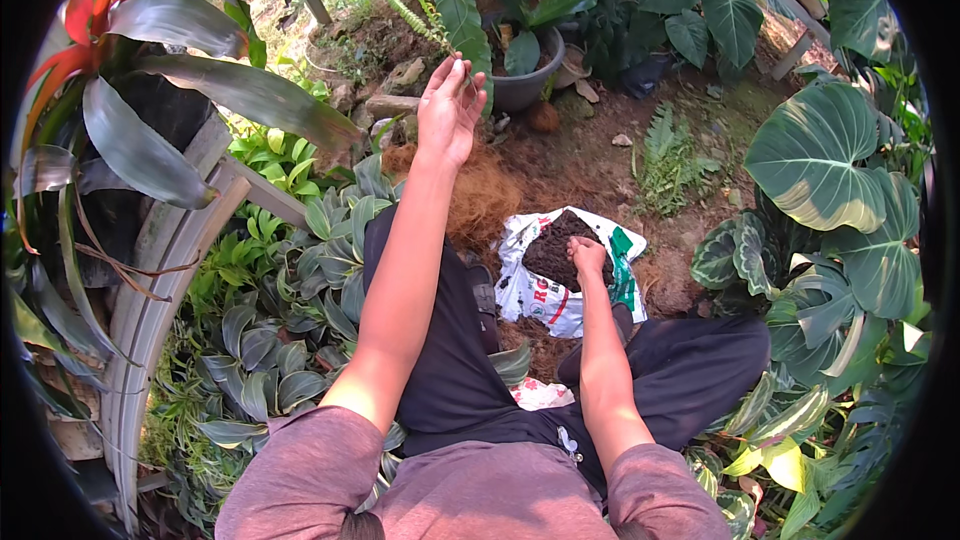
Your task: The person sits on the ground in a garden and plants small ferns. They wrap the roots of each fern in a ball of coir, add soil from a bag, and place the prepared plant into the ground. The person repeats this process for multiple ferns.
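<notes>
My left hand (448, 109) is raised in front of me, thumb and fingers pinched on the thin stem of a small fern frond (415, 11). The frond points up and away, beside a broad strap-shaped leaf (459, 11). My right hand (587, 255) is over an opened plastic bag (559, 311) between my feet. Its fingers are curled together against the dark potting soil (551, 251) in the bag. Whether soil is caught between them is hidden. The bag is white with green and red print, its top folded open.
A dark plastic pot (529, 86) with a leafy plant stands beyond my left hand. Brown coconut fibre (484, 191) lies left of the bag. A small fern (666, 165) grows in the soil at right. A curved edging (169, 255) and a red-centred bromeliad (94, 30) flank the left.
</notes>
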Demonstrator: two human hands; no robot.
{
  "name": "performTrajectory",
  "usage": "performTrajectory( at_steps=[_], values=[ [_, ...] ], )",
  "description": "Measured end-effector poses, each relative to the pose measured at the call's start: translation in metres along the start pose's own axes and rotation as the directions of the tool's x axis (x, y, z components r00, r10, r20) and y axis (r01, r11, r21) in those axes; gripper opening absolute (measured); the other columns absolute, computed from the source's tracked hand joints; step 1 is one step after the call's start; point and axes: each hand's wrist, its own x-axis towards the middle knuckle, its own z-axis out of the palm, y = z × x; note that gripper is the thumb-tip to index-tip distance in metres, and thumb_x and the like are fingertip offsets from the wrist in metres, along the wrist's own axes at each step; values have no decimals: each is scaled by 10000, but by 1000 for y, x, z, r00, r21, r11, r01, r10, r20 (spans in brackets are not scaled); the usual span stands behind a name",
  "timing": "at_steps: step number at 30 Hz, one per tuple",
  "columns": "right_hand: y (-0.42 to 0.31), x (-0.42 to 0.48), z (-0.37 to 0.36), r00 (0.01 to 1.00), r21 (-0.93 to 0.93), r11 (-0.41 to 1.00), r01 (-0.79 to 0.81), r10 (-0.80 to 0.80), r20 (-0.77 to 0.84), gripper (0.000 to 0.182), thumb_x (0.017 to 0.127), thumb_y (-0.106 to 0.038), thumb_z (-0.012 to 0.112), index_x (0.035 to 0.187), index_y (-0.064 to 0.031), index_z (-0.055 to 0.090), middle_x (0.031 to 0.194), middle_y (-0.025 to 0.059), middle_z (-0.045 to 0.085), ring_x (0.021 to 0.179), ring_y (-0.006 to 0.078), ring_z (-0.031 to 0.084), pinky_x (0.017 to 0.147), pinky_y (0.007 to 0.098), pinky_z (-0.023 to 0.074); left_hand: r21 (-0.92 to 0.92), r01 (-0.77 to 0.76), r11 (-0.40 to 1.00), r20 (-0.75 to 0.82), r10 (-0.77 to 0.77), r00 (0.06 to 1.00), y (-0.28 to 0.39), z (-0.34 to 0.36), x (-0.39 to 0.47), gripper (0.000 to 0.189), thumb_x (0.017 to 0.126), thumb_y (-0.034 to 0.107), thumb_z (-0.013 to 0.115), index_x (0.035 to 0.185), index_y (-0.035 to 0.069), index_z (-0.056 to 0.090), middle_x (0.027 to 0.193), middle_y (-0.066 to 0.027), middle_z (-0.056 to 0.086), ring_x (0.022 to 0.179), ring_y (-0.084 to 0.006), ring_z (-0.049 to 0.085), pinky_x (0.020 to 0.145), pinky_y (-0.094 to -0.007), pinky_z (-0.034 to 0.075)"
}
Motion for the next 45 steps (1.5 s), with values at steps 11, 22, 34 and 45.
performTrajectory(
  at_steps=[11,22,34,45],
  values=[
    [-83,-1,-57,989,-14,989,144,-144,-9,137,888,-128,648,898,6,676,720,34,643,559,82,545,483,225,423,5,6,1000,0,-6,1000,2,-2,-5,185,936,140,582,1121,137,587,1010,19,622,866,-129,642,674,-250,555],
    [-129,-41,-65,974,284,945,163,-201,109,151,880,-101,658,966,23,649,780,61,646,586,111,562,511,233,454,33,2,999,27,-3,1000,0,-2,-9,194,939,137,573,1133,120,580,1011,4,628,853,-137,652,656,-246,566],
    [-154,-66,-37,873,-538,699,471,-456,171,332,719,-64,739,1034,-9,649,824,146,707,740,217,693,695,330,535,93,-36,995,28,34,999,-5,3,-12,200,941,155,578,1138,122,572,1010,3,630,861,-131,650,661,-245,557],
    [-215,-77,124,712,-447,563,695,-455,534,250,774,-179,711,1008,-93,693,920,126,702,927,289,662,832,389,505,99,-91,991,-5,92,996,6,-2,-13,197,935,167,592,1124,111,587,980,2,635,834,-120,650,628,-237,561]
  ],
)
